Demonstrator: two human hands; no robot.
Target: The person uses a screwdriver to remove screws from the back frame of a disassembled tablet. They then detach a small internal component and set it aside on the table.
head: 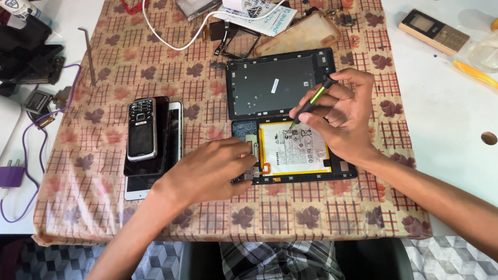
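Right hand pinches a green-handled screwdriver over an opened tablet's battery; left hand, fingers curled, presses the tablet's circuit board edge.

The right hand grips a screwdriver, its tip on the battery of an opened tablet. The left hand rests on the tablet's left edge. Stacked phones lie nearby on the cloth.

A white battery label, yellow-edged, lies in the open tablet. A small white sticker sits on the dark back cover. A white-and-blue package lies at the top. The keypad phone's screen is dark.
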